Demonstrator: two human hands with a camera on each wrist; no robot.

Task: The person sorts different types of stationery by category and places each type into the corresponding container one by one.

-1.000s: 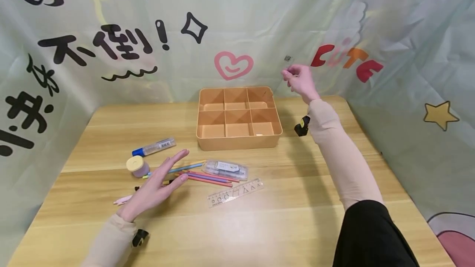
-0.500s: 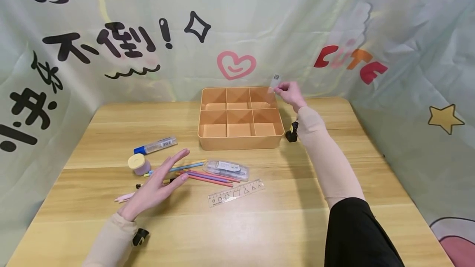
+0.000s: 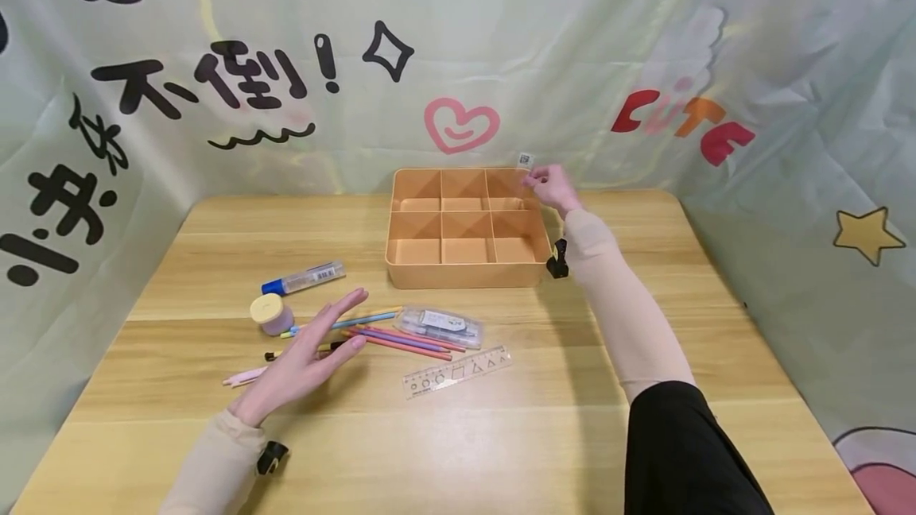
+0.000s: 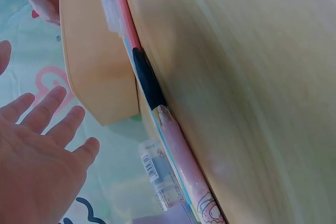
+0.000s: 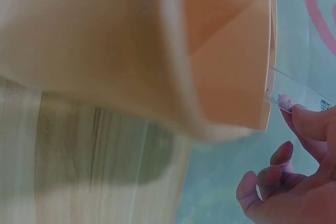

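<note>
My right hand pinches a clear ruler marked with a scale and a small square code. It holds the ruler upright at the back right compartment of an orange six-compartment organizer box. In the right wrist view, the ruler's lower end is at the box rim; how deep it reaches is unclear. My left hand hovers with fingers spread above colored pencils, partly covering a black-and-gold pen and a pink pen. In the left wrist view, the left hand holds nothing.
A second clear ruler lies in front of a clear plastic case. To the left are a blue-capped clear tube and a purple jar with a yellow lid. A printed cloth stands behind the wooden table.
My right hand has moved left and down with the clear ruler, from beside the box to its back right compartment. The left hand has stayed in place.
</note>
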